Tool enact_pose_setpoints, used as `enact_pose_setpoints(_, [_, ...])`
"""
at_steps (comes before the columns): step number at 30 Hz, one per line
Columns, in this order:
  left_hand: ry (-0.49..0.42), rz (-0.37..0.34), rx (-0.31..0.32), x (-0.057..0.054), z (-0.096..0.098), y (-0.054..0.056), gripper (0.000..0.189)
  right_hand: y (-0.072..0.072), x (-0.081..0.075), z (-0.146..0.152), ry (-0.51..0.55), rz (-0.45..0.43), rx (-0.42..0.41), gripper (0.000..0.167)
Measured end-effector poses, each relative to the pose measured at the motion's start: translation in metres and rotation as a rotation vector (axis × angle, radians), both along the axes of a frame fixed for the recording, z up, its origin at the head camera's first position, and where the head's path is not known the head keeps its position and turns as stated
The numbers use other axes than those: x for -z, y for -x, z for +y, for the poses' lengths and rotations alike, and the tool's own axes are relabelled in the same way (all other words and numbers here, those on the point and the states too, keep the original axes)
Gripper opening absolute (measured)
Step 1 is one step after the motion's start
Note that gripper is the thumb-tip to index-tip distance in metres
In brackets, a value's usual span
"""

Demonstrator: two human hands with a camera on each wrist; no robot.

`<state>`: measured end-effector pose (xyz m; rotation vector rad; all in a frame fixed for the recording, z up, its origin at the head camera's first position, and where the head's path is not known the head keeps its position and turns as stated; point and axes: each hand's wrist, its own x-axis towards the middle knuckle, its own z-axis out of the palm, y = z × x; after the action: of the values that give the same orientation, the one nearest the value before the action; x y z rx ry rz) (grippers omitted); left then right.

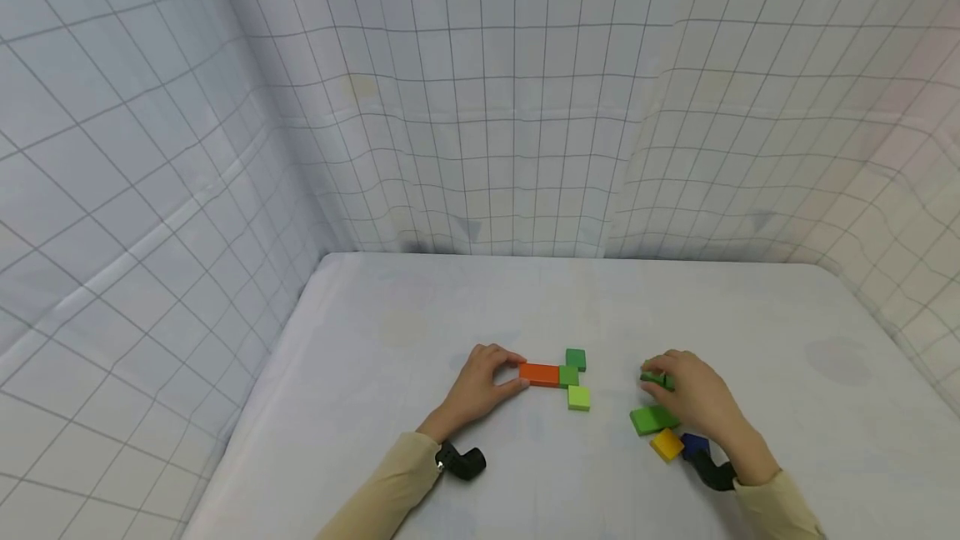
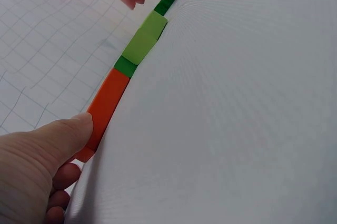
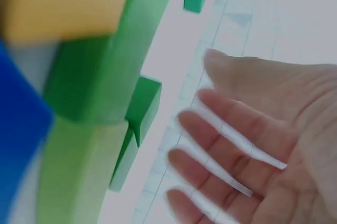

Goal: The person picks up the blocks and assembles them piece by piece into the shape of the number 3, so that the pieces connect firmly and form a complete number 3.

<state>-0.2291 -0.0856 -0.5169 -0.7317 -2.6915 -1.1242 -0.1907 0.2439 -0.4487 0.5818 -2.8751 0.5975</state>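
With thumb and fingertips, my left hand (image 1: 476, 383) pinches the ends of a long orange-red block (image 1: 539, 374) lying on the table. A small green block (image 1: 568, 377) touches its right end. By that block's corners lie a darker green block (image 1: 576, 359) behind and a light green block (image 1: 578, 398) in front. My right hand (image 1: 697, 394) hovers over small dark green blocks (image 3: 145, 103), fingers apart and loosely bent. In the right wrist view a gap separates its fingertips from them, and it holds nothing.
Close to the right hand lie a larger green block (image 1: 651, 420), a yellow block (image 1: 667, 444) and a blue block (image 1: 695, 444), partly hidden by the wrist camera (image 1: 712, 472). A white cloth covers the table (image 1: 420, 298); grid-patterned curtains (image 1: 480, 148) surround it.
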Motion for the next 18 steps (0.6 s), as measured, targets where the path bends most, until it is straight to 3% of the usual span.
enact_pose_setpoints(3, [0.001,-0.007,0.000,0.000,0.000,0.000,0.030,0.005,0.001,0.003,-0.052,0.032,0.054,0.027])
enact_pose_setpoints(8, [0.007,-0.017,0.008,-0.001,0.002,-0.001,0.031,0.008,0.003,0.006,-0.122,-0.011,0.097,0.038])
enact_pose_setpoints(18, [-0.003,-0.018,-0.005,-0.004,0.000,-0.003,0.030,0.014,0.007,0.002,-0.161,-0.011,0.106,0.028])
